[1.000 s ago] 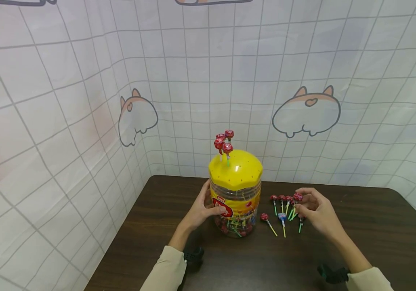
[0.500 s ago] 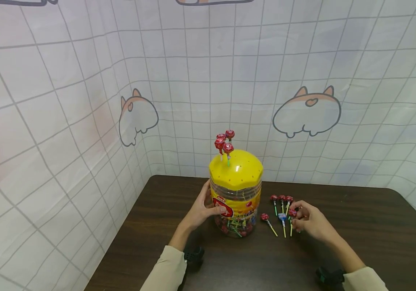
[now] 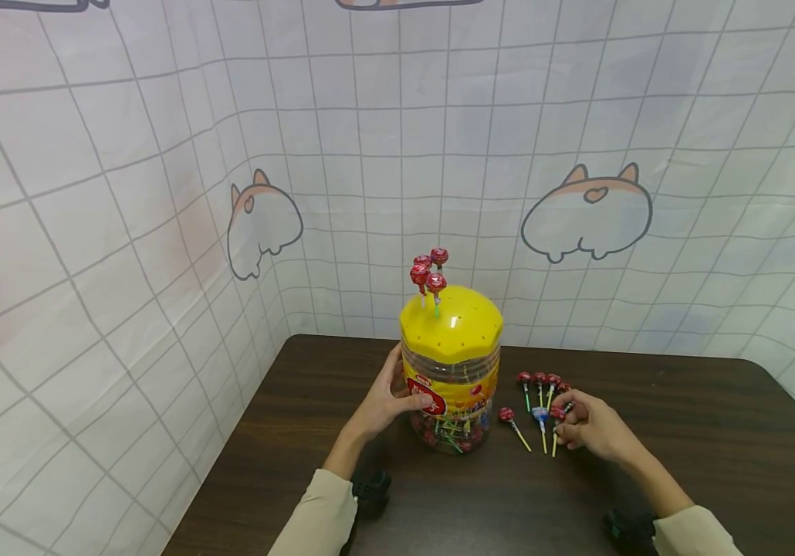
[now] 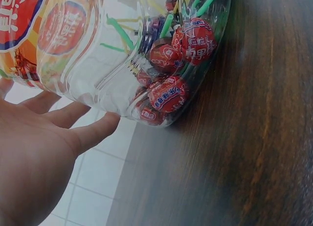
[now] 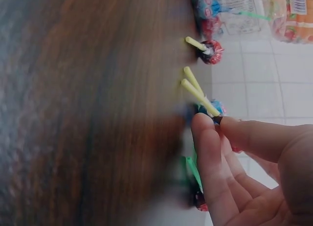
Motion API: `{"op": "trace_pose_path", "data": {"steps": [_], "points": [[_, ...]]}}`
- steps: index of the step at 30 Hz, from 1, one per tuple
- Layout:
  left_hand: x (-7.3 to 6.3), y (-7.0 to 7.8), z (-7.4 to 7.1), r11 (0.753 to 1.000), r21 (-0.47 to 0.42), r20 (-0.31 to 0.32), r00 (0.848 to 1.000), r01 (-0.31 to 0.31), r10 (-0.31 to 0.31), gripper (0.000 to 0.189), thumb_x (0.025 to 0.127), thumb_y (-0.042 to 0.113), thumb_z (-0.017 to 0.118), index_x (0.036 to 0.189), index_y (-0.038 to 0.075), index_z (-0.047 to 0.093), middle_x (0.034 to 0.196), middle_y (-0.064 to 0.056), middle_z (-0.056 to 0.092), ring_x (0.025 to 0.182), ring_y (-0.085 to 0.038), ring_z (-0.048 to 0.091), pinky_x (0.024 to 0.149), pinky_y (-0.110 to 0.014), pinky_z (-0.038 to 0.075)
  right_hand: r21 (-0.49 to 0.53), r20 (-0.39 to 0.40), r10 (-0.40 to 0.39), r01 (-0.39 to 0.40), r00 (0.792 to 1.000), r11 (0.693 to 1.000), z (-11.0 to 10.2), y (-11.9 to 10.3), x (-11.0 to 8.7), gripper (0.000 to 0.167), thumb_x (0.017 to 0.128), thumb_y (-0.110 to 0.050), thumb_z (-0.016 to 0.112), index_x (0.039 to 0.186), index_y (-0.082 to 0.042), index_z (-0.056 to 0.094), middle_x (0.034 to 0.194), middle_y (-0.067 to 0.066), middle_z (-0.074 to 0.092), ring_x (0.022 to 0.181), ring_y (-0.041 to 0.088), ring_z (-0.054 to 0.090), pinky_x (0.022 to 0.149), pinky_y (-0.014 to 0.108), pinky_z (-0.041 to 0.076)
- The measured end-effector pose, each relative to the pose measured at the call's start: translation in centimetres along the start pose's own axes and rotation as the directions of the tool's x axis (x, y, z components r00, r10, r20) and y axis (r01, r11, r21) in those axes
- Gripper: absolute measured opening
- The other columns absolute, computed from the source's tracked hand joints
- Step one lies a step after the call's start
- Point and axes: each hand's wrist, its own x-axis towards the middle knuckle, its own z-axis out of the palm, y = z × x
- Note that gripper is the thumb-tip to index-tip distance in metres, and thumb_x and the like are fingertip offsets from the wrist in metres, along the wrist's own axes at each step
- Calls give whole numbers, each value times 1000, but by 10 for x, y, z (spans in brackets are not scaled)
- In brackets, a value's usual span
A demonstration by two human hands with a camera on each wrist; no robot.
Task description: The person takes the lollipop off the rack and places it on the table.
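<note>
A clear plastic candy jar (image 3: pixel 482 395) with a yellow lid (image 3: pixel 467 328) stands upright on the table, lollipops showing through its wall. My left hand (image 3: pixel 378 403) holds it from the left, thumb across the label; the left wrist view shows those fingers (image 4: pixel 95 130) along the jar's side. Several red lollipops (image 3: pixel 436 284) stick up from holes in the lid. Right of the jar, my right hand (image 3: pixel 599 428) pinches a red lollipop with a yellow stick (image 5: pixel 195 92) between thumb and fingertips. Directly left of it lies a blue lollipop (image 3: pixel 539 415).
Several red lollipops (image 3: pixel 539 378) lie in a row behind the blue one. Another red lollipop (image 3: pixel 506 415) lies close to the jar. In the right wrist view, a green-stick lollipop (image 5: pixel 199 199) lies partly behind my fingers. A patterned white cloth (image 3: pixel 467 193) hangs behind the dark table (image 3: pixel 495 502).
My right hand has moved left and toward me with the red lollipop, beside the blue one, and the lollipop's yellow stick now points toward me. My left hand and the jar stay put.
</note>
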Motion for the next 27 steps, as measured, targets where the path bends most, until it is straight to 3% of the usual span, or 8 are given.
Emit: {"op": "trace_pose_path", "data": {"steps": [19, 27], "points": [[1, -1, 0, 1000, -2, 9, 1000, -6, 6, 96, 89, 39, 80, 161, 41, 17, 151, -11, 44, 135, -30, 50, 114, -57, 44, -124, -19, 88, -90, 996, 988, 4, -1, 2, 31, 92, -1, 71, 121, 2, 59, 75, 8, 69, 67, 23, 68, 57, 33, 60], [-1, 2, 0, 1000, 11, 3, 1000, -6, 6, 97, 89, 39, 80, 161, 40, 16, 150, -12, 47, 133, -29, 53, 113, -57, 44, -127, -13, 93, -94, 996, 987, 3, -5, 0, 31, 93, -3, 71, 122, 1, 59, 77, 8, 70, 68, 23, 69, 58, 34, 60]]}}
